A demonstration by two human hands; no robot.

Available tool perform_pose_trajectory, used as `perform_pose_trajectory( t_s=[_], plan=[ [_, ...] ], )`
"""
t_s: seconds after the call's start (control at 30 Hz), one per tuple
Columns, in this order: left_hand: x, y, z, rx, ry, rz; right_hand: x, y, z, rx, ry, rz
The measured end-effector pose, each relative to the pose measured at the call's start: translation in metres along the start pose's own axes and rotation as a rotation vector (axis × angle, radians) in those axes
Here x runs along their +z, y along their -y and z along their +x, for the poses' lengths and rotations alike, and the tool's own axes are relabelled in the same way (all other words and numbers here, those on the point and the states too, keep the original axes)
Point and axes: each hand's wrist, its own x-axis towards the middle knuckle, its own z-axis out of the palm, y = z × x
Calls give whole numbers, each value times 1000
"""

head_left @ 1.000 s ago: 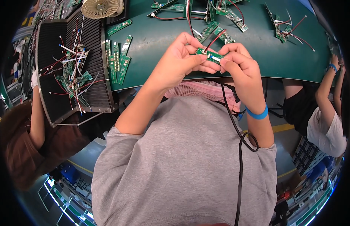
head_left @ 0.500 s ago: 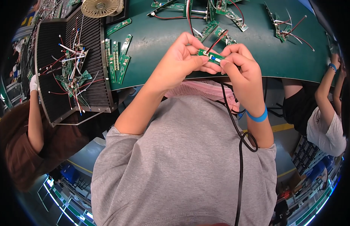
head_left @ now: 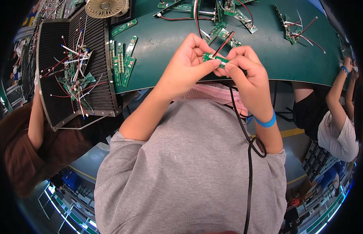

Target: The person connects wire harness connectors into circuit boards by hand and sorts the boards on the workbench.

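Note:
Between my two hands is a narrow green circuit board [head_left: 207, 57], held just over the front edge of the table. A red and black wire pair [head_left: 223, 45] rises from its left part. My left hand [head_left: 192, 58] grips the left end, thumb lying on the board's face and fingers behind. At the other end my right hand [head_left: 248, 64] pinches the board between thumb and fingers, with a blue band on that wrist. The thumbs nearly meet at a small white part on the board, which they partly cover.
Several bare boards [head_left: 122, 62] lie on the green table [head_left: 158, 43] to my left, beside a black ribbed rack [head_left: 99, 74] heaped with wired boards. More wired boards [head_left: 244, 21] lie beyond my hands and at far right. A fan [head_left: 107, 7] stands back left. Co-workers sit on both sides.
My left thumb has slid right along the board, and a blue bit seen there before is now covered. The board has shifted slightly left. The left co-worker's hand has moved behind the rack's edge.

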Motion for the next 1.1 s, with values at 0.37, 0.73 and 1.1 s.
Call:
perform_pose_trajectory(
  t_s=[0.37,0.73,1.1],
  plan=[
    [15,-25,23,169,-26,255,-10,5,2,-307,-245,-277],
    [-62,-63,14,337,-695,1209,-155,-49,35,198,-842,-20],
    [-97,-43,-78,-58,-793,1635,-156,-31,55,-279,-773,192]
  ],
)
